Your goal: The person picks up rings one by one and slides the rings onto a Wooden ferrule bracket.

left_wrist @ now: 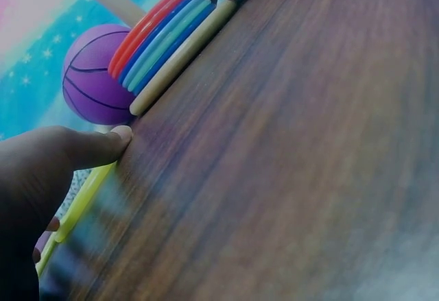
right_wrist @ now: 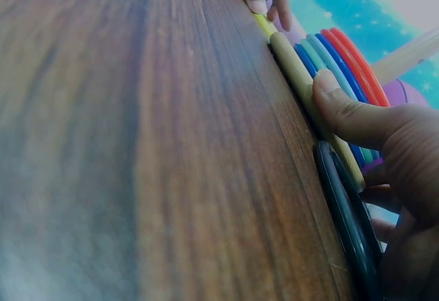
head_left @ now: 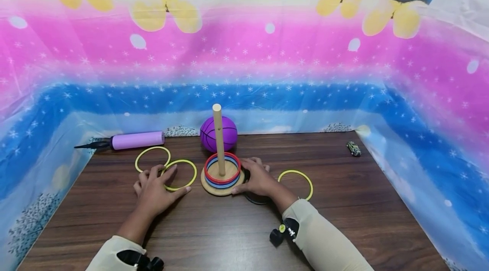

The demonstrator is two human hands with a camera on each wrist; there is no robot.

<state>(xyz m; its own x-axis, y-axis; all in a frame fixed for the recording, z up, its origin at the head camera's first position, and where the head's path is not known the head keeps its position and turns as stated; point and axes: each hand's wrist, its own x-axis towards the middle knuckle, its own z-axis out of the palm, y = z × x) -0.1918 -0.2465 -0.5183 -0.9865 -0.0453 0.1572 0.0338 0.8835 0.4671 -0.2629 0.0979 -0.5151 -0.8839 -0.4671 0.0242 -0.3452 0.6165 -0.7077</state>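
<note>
A wooden ring-toss stand (head_left: 217,135) has an upright peg and a round base, with red and several blue rings (head_left: 223,184) stacked around the peg. My right hand (head_left: 261,179) holds the stand's right side, thumb at the near edge of the base and fingers round the back. In the right wrist view the thumb lies against the rings and base. A black ring (right_wrist: 343,219) lies beneath this hand. My left hand (head_left: 153,194) spreads over a yellow ring (head_left: 195,169), thumb and fingertips near its rim. Another yellow ring (head_left: 153,148) lies just behind, touching or overlapping it.
Behind the peg sits a purple ball (head_left: 208,131). A lilac hand pump (head_left: 137,140) lies at the back left. To the right are a third yellow ring (head_left: 312,188) and a toy car (head_left: 353,148). Patterned cloth (head_left: 267,92) surrounds the brown table (head_left: 214,237).
</note>
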